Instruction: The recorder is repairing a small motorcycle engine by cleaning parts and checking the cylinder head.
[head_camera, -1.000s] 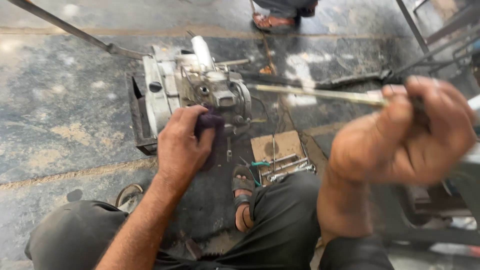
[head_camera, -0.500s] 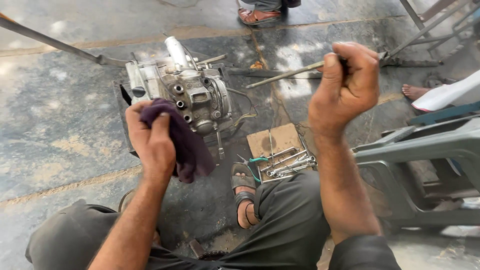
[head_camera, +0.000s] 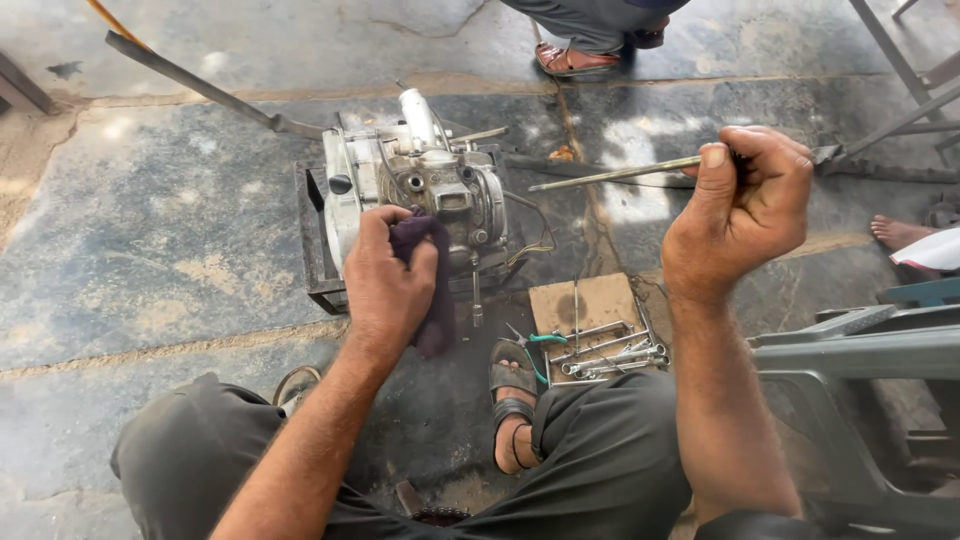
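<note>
A grey motorcycle engine (head_camera: 425, 185) sits on a dark metal stand (head_camera: 312, 260) on the stone floor. My left hand (head_camera: 385, 280) grips a dark purple rag (head_camera: 432, 290) and presses it against the engine's near side. My right hand (head_camera: 740, 205) is raised to the right of the engine, closed around a long thin metal rod (head_camera: 615, 173) that points left toward the engine.
A wooden board (head_camera: 585, 305) holds several spanners (head_camera: 610, 355) and green-handled pliers (head_camera: 540, 345) by my sandalled foot (head_camera: 512, 400). A long iron bar (head_camera: 195, 85) lies at the back left. Another person's sandalled foot (head_camera: 575, 60) stands at the top. A grey plastic chair (head_camera: 860, 380) is on the right.
My left hand has lowered the rag back onto the engine. My right hand, with the rod, has come down from its raised position and stayed right of the engine.
</note>
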